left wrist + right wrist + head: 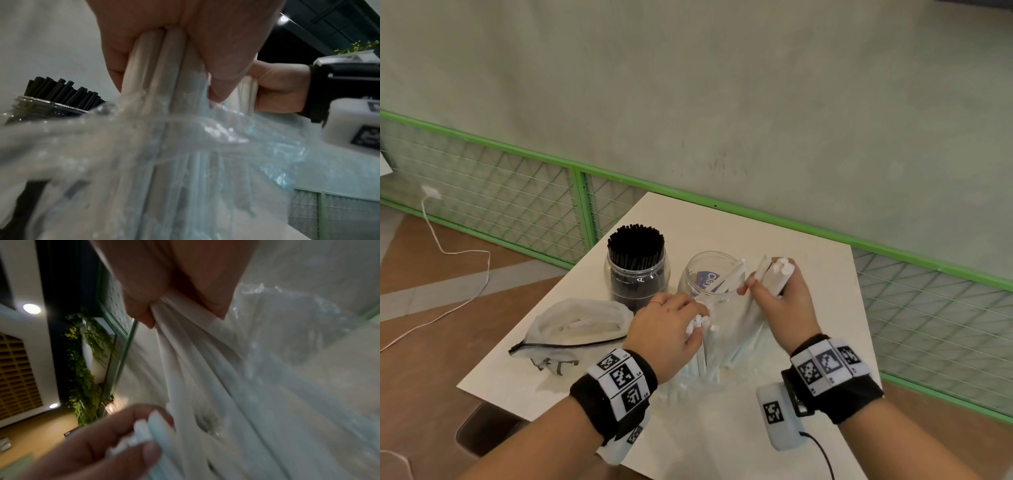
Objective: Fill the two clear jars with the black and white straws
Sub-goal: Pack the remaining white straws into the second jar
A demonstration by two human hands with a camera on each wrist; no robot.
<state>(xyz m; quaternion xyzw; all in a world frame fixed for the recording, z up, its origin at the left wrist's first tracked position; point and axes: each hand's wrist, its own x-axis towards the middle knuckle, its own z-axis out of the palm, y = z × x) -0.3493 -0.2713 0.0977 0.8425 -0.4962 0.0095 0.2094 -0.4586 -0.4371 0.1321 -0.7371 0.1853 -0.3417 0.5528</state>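
Two clear jars stand at the back of the white table. The left jar is packed with black straws. The right jar holds a white straw or two leaning on its rim. In front of it lies a clear plastic bag of white straws. My left hand grips a bunch of white straws at the bag's mouth. My right hand holds another bundle of white straws just right of the near-empty jar.
A white mesh zip pouch lies on the table's left part. A green-framed mesh fence runs behind the table below a pale wall. A white cable trails over the brown floor at left.
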